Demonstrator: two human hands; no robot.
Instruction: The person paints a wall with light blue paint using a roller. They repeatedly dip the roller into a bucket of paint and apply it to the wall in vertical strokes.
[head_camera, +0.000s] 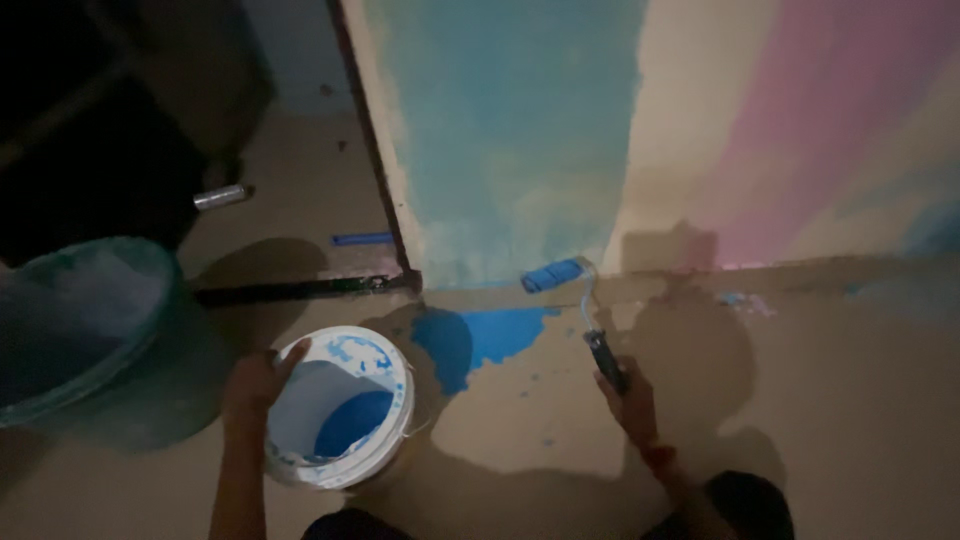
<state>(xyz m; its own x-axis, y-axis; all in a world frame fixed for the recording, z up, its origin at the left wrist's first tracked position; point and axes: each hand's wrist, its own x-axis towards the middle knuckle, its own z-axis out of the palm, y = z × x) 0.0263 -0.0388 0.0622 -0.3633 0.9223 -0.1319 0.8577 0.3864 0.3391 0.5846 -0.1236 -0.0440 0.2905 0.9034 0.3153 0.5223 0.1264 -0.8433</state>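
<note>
The right hand (628, 392) is closed around the dark handle of a paint roller (575, 300), gripping it low on the floor; the roller's blue sleeve lies against the foot of the wall (520, 130), right where the blue-painted strip meets the floor (820, 420); the metal arm of the roller bends up from the handle to the sleeve. The left hand (255, 385) is curled over the rim of a white bucket (340, 410), fingers hooked on its near-left edge, holding it; the bucket stands on the floor just in front of the person, tilted a little toward them, with a pool of blue paint showing at its bottom and blue smears round the lip. Between bucket and wall there is a patch of blue paint (480, 340) spilled on the floor, with small drops scattered near it. To the left sits a large green tub (80, 320), close beside the bucket but not touching it; behind it a dark strip runs along the floor toward the wall corner, a small blue stick (362, 239) lies just beyond, and a silvery can (220, 196) lies on its side farther back in the gloom. The wall to the right is cream with a pink band (800, 110).
</note>
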